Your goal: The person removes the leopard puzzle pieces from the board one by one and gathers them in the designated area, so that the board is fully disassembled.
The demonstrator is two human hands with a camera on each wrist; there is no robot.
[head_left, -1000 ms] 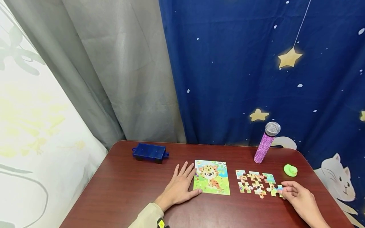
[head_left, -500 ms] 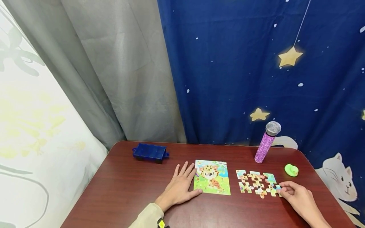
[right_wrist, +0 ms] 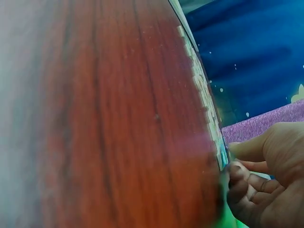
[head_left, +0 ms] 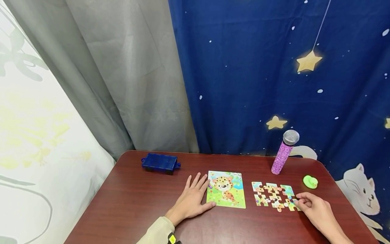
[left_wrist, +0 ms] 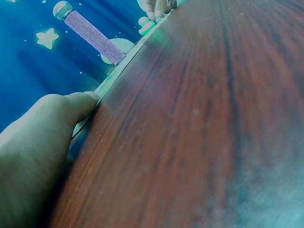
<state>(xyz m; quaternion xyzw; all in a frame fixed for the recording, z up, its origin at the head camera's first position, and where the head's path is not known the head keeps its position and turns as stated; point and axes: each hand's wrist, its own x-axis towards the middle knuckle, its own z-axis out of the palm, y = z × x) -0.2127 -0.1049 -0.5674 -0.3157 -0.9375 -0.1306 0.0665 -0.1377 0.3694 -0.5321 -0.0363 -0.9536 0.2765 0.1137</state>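
My left hand [head_left: 189, 200] lies flat with fingers spread, its fingertips and thumb at the left edge of a square leopard picture board [head_left: 240, 201]. In the left wrist view the thumb [left_wrist: 80, 105] presses along that board's edge. To the right of the board lies a partly joined jigsaw puzzle [head_left: 273, 188] with gaps between some pieces. My right hand [head_left: 318, 210] is at the puzzle's lower right corner and pinches a puzzle piece [head_left: 291, 204] between thumb and fingers. From the right wrist, the piece's bluish edge shows at the fingertips, low at the table.
A purple glitter microphone [head_left: 281, 158] stands behind the puzzle. A green toy duck [head_left: 310, 182] sits just beyond my right hand. A blue toy wagon [head_left: 160, 162] is at the back left of the brown table [head_left: 134, 203]. Curtains hang behind.
My right hand has shifted slightly left, bringing the pinched piece in against the puzzle's lower right side. My left hand and the board have stayed in place.
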